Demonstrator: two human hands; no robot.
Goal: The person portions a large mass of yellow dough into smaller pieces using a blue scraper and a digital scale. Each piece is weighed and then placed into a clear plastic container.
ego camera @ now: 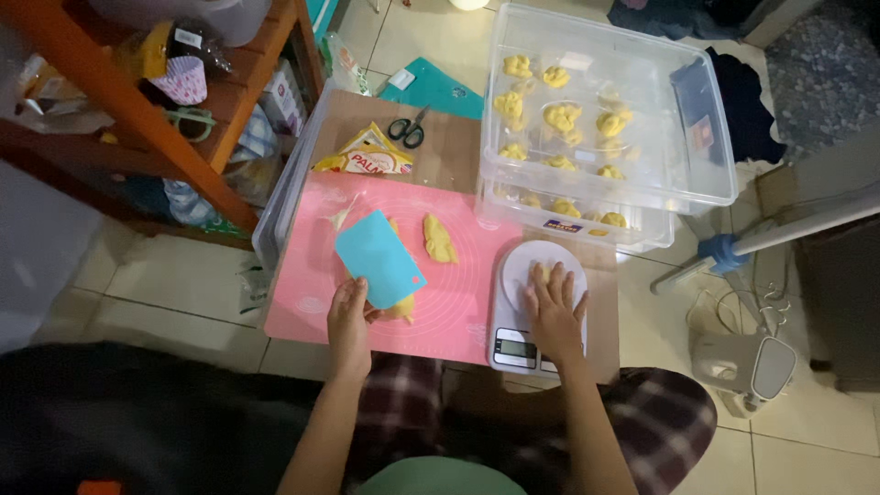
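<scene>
**Dough portion on the scale, scraper held over the mat**

Head view: The person sits at a low wooden table (pixel 458 147) with a pink silicone mat (pixel 458 302) spread on it. The left hand (pixel 350 316) grips a light blue dough scraper (pixel 379 258) by its lower edge, thumb and fingers pinching the blade. The scraper stands tilted over a lump of yellow dough (pixel 401 309); its long axis runs from the hand up and to the left, away from the person, and the rounded corner with the small hole points down and to the right.

The right hand (pixel 555 307) lies on the white round plate of a kitchen scale (pixel 541 307), fingers spread and flat, covering most of a small piece of dough; only a yellow bit shows by the fingertips. A second strip of dough (pixel 439 238) lies on the mat just beyond the scraper, its long axis running away from the person.

Judging by this, the weighing goes best if the hand lifts clear of the plate before the display is read, since any pressure falsifies the figure. A clear lidded box (pixel 605 119) of shaped dough pieces stands behind the scale; scissors (pixel 409 128) lie further back.
</scene>
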